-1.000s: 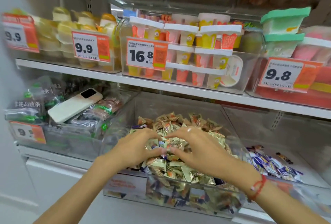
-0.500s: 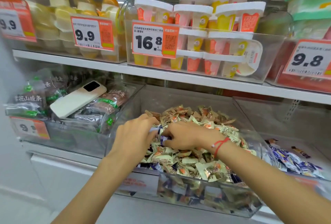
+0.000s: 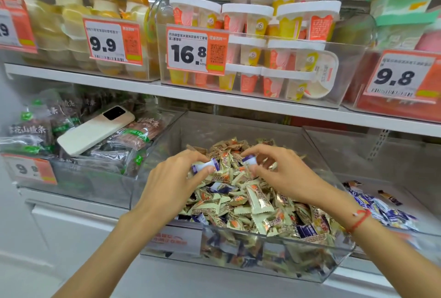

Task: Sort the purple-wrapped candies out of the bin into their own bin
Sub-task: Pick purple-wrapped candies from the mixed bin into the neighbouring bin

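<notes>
A clear bin [image 3: 274, 266] in the middle of the lower shelf is heaped with gold-and-cream wrapped candies [image 3: 253, 200], with some purple-wrapped ones mixed in. My left hand [image 3: 174, 178] pinches a purple-and-white candy [image 3: 205, 166] just above the heap. My right hand [image 3: 284, 171] pinches another purple-wrapped candy [image 3: 249, 160] over the back of the pile. To the right, a second clear bin [image 3: 381, 145] holds a small pile of purple-wrapped candies [image 3: 381, 211].
A bin of dark snack packs [image 3: 100, 178] stands at the left, with a white phone [image 3: 95, 129] lying on top. The shelf above [image 3: 214, 97] carries bins of pudding cups and orange price tags, close over the candy bins.
Both hands have come up out of the heap and moved apart, each now holding a purple-wrapped candy. The camera has shifted closer and slightly left.
</notes>
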